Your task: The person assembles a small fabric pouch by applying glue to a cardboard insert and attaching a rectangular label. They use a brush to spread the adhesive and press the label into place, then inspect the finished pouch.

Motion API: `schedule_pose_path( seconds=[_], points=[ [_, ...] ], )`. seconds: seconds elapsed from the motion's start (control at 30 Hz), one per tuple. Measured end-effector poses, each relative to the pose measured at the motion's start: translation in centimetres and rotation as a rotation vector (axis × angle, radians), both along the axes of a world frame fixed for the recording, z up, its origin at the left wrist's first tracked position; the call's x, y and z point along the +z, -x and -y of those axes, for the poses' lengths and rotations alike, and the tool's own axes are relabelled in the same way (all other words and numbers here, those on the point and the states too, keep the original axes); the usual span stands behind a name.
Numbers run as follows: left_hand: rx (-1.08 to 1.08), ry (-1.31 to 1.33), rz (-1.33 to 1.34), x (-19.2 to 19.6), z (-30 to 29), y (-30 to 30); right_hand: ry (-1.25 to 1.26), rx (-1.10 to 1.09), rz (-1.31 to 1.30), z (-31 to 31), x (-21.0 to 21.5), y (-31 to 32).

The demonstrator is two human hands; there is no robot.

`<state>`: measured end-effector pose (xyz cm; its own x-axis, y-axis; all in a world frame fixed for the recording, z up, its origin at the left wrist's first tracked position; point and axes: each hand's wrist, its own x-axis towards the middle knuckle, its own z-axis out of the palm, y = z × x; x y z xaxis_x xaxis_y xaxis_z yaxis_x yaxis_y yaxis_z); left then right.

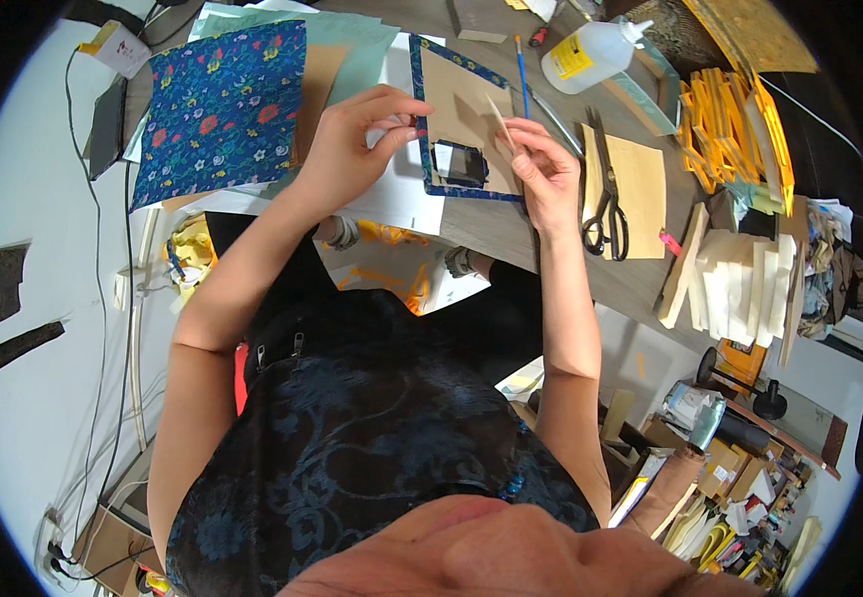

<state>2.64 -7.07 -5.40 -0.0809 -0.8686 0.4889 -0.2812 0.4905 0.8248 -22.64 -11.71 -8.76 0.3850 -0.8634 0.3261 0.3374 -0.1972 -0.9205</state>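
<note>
A brown board (461, 109) edged in blue patterned cloth, with a small square window cut in it, lies on the table in front of me. My left hand (357, 144) hovers over its left edge, thumb and forefinger pinched together on something too small to make out. My right hand (541, 164) sits at the board's right edge and holds a thin pale stick (499, 117) that slants up over the board.
Black scissors (605, 204) lie on a tan sheet right of my right hand. A white glue bottle (590, 55) and a blue brush (522, 62) lie behind. Blue floral cloth (222, 104) covers the left. Yellow frames (735, 134) and pale boards (740, 284) stack at the right.
</note>
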Motion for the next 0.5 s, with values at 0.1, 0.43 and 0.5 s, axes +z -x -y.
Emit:
schedule_pose_path(
  seconds=[0.1, 0.43, 0.5],
  points=[
    [-0.027, 0.344, 0.316, 2.7, 1.5, -0.2, -0.198, 0.036, 0.275, -0.5, 0.4, 0.8],
    [-0.428, 0.471, 0.223, 14.4, 1.3, 0.5, -0.360, 0.219, 0.527, -4.1, 6.7, 1.8],
    [-0.423, 0.377, 0.173, 14.2, 1.0, 0.5, -0.344, 0.254, 0.601, -4.8, 6.9, 1.3]
  ],
)
